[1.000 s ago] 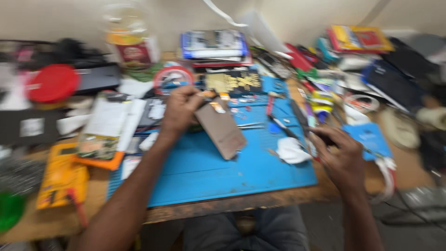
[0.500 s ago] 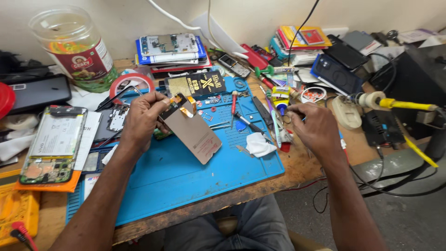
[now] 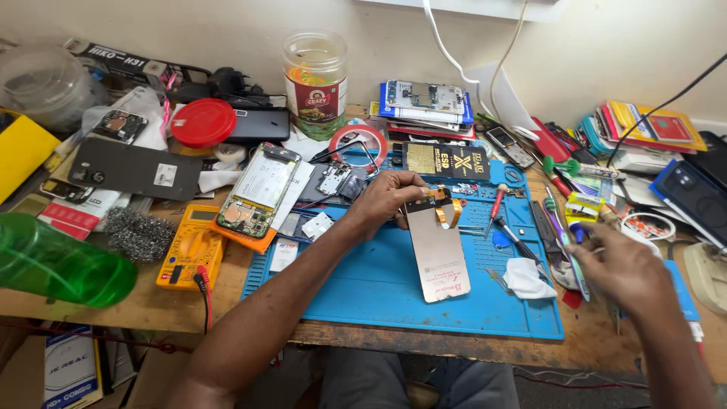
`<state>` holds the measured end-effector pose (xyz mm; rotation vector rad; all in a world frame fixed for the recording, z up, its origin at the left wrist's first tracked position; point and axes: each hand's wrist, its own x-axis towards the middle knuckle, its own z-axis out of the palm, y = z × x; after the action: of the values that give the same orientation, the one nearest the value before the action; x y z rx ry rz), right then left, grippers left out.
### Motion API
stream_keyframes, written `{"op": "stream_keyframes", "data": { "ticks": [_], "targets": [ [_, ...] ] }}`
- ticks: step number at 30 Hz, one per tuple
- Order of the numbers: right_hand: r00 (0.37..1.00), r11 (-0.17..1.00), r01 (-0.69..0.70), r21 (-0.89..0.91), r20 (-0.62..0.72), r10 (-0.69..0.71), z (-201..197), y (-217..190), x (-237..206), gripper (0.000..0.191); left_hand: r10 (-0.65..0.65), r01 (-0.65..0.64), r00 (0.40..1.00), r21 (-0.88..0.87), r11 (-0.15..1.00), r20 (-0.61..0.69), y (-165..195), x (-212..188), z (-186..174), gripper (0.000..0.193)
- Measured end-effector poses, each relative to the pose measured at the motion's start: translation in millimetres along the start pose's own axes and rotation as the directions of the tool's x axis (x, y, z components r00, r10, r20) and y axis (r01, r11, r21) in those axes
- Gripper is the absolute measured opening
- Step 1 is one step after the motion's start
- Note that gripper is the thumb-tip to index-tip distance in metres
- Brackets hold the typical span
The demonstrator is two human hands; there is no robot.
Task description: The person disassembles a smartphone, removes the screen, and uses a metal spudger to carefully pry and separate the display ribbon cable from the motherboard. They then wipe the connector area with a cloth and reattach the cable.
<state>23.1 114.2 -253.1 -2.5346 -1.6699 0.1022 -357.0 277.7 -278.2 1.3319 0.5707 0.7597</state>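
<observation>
Phone screen panel (image 3: 438,254), back side up, lies tilted on the blue work mat (image 3: 363,291), mid-table. Left hand (image 3: 386,201) pinches its far end, fingers clamped on the top edge by the orange flex. Right hand (image 3: 625,265) hovers at the mat's right edge over loose tools; fingers curled, whether they grip anything I cannot tell. Right of the panel: one red-handled screwdriver (image 3: 496,203), one white tissue wad (image 3: 528,276). Left: one yellow multimeter (image 3: 191,246), one opened phone (image 3: 257,189), one green bottle (image 3: 60,261). Far: one clear jar (image 3: 315,83), one red lid (image 3: 203,121).
</observation>
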Motion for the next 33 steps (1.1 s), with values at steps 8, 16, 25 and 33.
{"op": "stream_keyframes", "data": {
  "ticks": [8, 16, 25, 33],
  "targets": [
    [0.992, 1.000, -0.010, -0.028, -0.123, 0.007, -1.1, -24.9, -11.3, 0.046, -0.025, 0.025, 1.000, -0.015, 1.000, -0.014, -0.2, 0.5, -0.7, 0.017],
    [0.809, 0.799, 0.537, 0.268, -0.431, -0.399, -44.9, -72.5, -38.0, 0.040, -0.067, 0.070, 0.997, -0.104, 0.992, 0.034, -6.6, 6.3, -6.3, 0.011],
    [0.545, 0.601, 0.799, -0.014, -0.403, -0.735, -55.3, -140.4, -18.3, 0.031, -0.083, 0.089, 0.994, -0.087, 0.992, 0.077, 1.8, 1.7, -3.9, 0.013],
    [0.420, 0.514, 0.841, -0.168, -0.394, -0.817, -51.0, -172.5, -15.9, 0.020, -0.057, 0.066, 0.994, -0.094, 0.993, 0.095, 5.4, -2.5, -1.9, 0.014]
  ]
}}
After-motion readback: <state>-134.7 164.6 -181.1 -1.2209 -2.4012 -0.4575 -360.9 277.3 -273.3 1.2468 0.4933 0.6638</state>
